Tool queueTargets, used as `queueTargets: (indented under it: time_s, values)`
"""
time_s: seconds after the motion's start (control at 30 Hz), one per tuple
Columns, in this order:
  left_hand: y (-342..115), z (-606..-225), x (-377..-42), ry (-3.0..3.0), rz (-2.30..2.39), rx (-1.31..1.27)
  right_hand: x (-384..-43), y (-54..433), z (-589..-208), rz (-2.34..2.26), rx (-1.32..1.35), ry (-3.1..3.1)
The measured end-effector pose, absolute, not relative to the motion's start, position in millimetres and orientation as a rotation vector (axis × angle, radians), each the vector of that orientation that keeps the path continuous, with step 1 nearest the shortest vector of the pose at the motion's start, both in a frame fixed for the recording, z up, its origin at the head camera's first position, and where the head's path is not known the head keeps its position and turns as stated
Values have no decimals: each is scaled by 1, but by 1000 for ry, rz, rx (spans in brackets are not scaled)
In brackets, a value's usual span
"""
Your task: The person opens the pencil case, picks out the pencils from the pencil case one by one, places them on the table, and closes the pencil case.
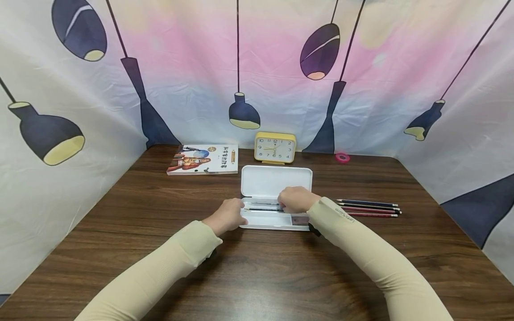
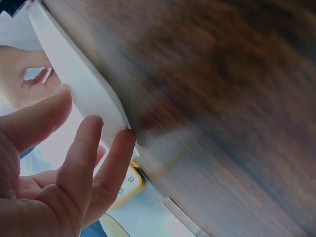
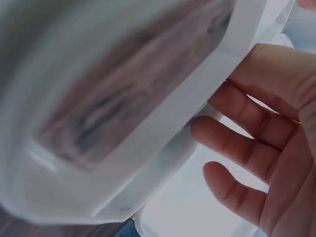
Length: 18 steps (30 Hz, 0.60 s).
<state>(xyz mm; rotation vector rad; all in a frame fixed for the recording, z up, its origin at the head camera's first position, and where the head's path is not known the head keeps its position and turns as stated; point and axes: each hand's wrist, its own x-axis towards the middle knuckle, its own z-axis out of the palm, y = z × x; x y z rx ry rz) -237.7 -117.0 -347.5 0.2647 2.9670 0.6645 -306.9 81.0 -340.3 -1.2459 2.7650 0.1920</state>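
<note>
Left hand (image 1: 226, 216): fingers grip white case (image 1: 267, 220).
Right hand (image 1: 296, 199): fingertips partly hidden by case wall; grip cannot be determined.

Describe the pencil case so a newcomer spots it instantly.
On the brown table, find the yellow clock. Just in front of it lies the pencil case, the left hand at one end, the right hand over its inside. Unlike the book back-left or the pencils to its right, it is a white box, lid open.

Both long sleeves (image 1: 152, 276) are pale cream, the right one bearing small dark lettering (image 1: 344, 216).
</note>
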Motion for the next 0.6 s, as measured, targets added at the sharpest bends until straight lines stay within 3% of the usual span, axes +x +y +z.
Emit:
queueTargets:
  time_s: [0.6]
  values:
    - [-118,-347,-238,2969,664,265,-307,72,-339,231,-1117,2750]
